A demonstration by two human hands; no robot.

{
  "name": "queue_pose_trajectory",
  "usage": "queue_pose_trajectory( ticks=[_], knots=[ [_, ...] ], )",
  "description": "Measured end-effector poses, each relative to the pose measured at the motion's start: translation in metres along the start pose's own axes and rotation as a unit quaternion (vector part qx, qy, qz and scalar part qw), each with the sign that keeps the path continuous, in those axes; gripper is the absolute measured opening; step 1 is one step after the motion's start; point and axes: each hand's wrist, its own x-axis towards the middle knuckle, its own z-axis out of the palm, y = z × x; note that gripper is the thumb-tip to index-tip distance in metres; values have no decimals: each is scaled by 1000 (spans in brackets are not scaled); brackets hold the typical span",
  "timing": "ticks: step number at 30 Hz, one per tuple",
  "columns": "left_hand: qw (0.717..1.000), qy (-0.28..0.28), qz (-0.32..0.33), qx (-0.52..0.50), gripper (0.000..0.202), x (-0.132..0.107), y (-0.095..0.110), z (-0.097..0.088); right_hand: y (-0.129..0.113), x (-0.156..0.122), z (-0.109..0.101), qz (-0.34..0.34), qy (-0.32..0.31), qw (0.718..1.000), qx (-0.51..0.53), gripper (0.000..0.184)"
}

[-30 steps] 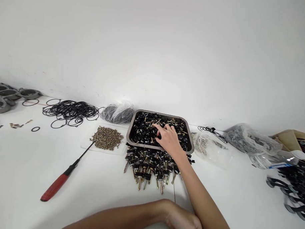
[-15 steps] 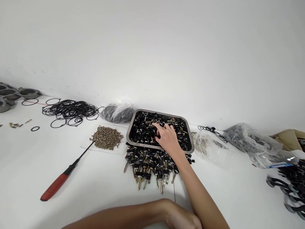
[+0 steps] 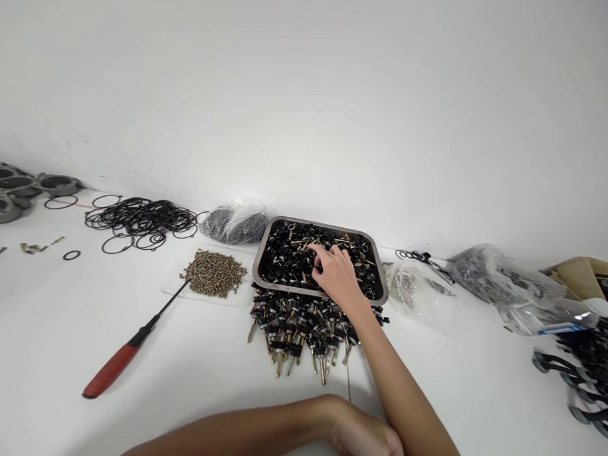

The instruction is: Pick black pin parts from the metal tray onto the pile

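Observation:
My right hand (image 3: 336,274) reaches into a metal tray (image 3: 319,294) heaped with black parts and brass-coloured pins (image 3: 290,261). Its index finger and thumb are apart and curved over the parts, with nothing visible between them; the other fingers bend down into the heap. Low in the view, my left hand (image 3: 369,440) is curled beside my right forearm, fingertips hidden, so any content cannot be seen. Just in front of the tray lies a pile of black-headed parts with metal shafts (image 3: 300,331), shafts towards me.
Left of the tray are small brass-coloured pieces (image 3: 215,273), a red-handled screwdriver (image 3: 112,371), black rings (image 3: 145,219) and grey ring-shaped housings (image 3: 59,184). Plastic bags (image 3: 502,275), a clear bottle (image 3: 550,316) and black curved parts (image 3: 558,363) lie right. A white wall (image 3: 308,108) stands behind.
My right hand stays over the tray, with its index finger stretched slightly further out from the thumb. My left hand has barely moved.

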Motion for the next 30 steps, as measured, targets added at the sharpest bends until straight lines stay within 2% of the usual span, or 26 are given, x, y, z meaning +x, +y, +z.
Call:
queue_pose_trajectory(
  ticks=[2, 3, 5, 10, 15, 17, 20, 25, 28, 30],
  knots=[
    [988, 13, -144, -59, 33, -8, 10, 6, 1, 1, -3, 5, -8, 1000, 16, 55],
    [982, 18, -173, -73, 32, -12, 15, 8, 3, 2, -6, 8, -12, 1000, 26, 55],
    [979, 17, -189, -81, 30, -18, 23, 12, 8, 3, -12, 14, -20, 999, 47, 54],
    [981, 24, -179, -74, 31, -15, 20, 10, 23, 5, -28, 23, -51, 991, 119, 45],
    [997, -24, -66, -28, 29, 1, 0, -2, 26, 4, -31, 26, -39, 992, 115, 40],
    [998, -40, -45, -16, 28, 4, -4, -4, 25, 3, -30, 28, -30, 993, 107, 40],
    [997, -25, -70, -24, 27, 0, -1, -2, 27, 2, -30, 25, -28, 994, 101, 40],
    [983, 34, -170, -62, 32, -8, 18, 6, 26, 0, -31, -5, -18, 994, 105, 33],
    [980, 32, -193, -44, 32, -10, 28, 12, 15, 0, -26, -3, 11, 994, 108, 33],
    [995, 68, -78, 2, 30, -27, 35, 23, 7, 1, -19, -11, 10, 995, 100, 35]
  ],
)
